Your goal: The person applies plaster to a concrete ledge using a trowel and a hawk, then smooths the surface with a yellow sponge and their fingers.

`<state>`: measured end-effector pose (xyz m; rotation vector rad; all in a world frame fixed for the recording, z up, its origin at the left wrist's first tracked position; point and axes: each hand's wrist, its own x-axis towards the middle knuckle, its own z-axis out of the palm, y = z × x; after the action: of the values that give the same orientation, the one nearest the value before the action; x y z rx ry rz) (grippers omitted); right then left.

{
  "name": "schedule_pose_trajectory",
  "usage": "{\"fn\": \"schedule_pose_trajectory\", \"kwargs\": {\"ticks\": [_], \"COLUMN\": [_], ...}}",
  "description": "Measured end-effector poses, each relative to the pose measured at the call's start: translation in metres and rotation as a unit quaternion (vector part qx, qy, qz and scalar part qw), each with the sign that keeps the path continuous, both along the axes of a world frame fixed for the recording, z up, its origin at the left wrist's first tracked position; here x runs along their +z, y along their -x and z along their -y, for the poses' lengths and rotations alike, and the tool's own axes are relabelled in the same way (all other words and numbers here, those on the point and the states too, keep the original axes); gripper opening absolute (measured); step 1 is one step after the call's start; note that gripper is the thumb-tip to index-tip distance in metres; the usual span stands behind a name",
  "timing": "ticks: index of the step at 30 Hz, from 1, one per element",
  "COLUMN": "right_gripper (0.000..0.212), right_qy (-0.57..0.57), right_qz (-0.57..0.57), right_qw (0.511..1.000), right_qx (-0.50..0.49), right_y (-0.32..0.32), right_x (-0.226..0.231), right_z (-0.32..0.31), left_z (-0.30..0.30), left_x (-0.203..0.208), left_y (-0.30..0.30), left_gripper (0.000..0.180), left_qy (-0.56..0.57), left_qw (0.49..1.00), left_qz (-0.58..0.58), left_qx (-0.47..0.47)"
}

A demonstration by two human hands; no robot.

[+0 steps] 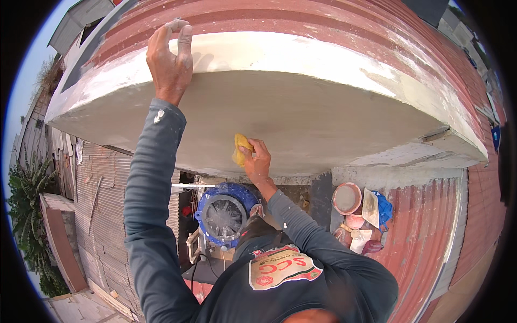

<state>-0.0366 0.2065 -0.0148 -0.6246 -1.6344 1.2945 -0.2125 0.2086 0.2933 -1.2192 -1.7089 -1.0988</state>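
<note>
My right hand [258, 163] is closed on a yellow sponge [239, 149], which is against the smooth grey plastered wall face [307, 116]. My left hand [171, 64] is raised at the wall's pale top edge [253, 51], with its fingers bent and the thumb apart. Nothing shows in it, and its shadow falls on the edge beside it. I cannot tell how firmly the left fingertips touch the surface. Both arms are in dark sleeves, with a white smear on the left cuff.
Below stands a large blue barrel [222, 214]. Right of it are a round tub [347, 198], a flat pale board [370, 207] and a blue bag [384, 210] on red corrugated sheeting [417, 226]. More red roofing [242, 19] lies beyond the wall; greenery [32, 215] grows far left.
</note>
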Motion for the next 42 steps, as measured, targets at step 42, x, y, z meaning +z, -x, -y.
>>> {"fn": "schedule_pose_trajectory", "kwargs": {"ticks": [42], "right_gripper": [0.063], "right_qy": [-0.588], "right_qz": [0.27], "right_qw": [0.715], "right_qx": [0.265], "right_y": [0.352], "right_x": [0.371], "right_z": [-0.043], "left_z": [0.142], "left_x": [-0.149], "left_y": [0.126], "left_gripper": [0.031], "left_qy": [-0.244], "left_qw": [0.948], "left_qz": [0.182], "left_qx": [0.094]}}
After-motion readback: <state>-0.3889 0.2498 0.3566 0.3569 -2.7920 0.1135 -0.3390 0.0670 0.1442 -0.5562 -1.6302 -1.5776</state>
